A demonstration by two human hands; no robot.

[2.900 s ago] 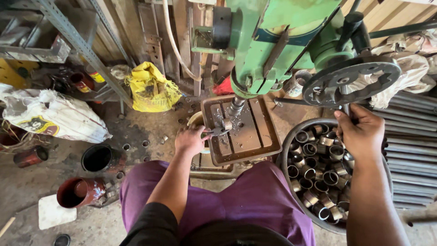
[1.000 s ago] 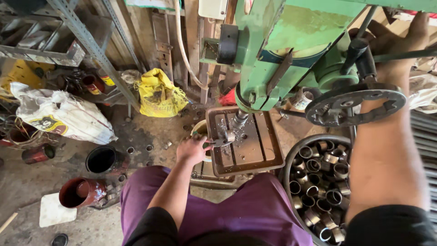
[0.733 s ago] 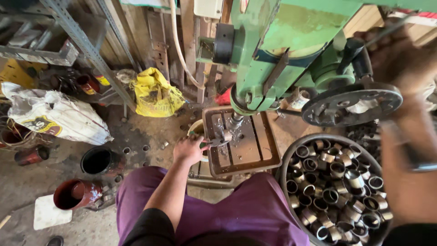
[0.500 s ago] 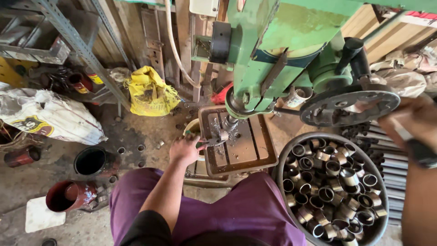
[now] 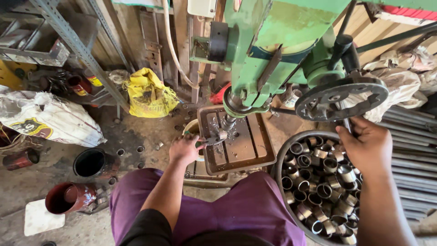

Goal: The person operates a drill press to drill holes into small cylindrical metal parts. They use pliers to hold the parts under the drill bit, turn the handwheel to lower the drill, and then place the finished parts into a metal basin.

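I see the green drill press (image 5: pixel 282 41) over its slotted desk (image 5: pixel 248 146), beside a tub (image 5: pixel 280 166) of metal sleeves. My right hand (image 5: pixel 366 146) is closed on the feed handle (image 5: pixel 348 125); my left hand (image 5: pixel 184 149) pinches a small sleeve (image 5: pixel 221 135) on the desk under the spindle.

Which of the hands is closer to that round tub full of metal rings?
Right. The right hand is over the tub rim, gripping a feed-wheel handle; the left hand is at the drill table.

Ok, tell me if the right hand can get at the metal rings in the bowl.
Probably yes: the right hand grips a feed-wheel handle right above the bowl, and the rings lie uncovered.
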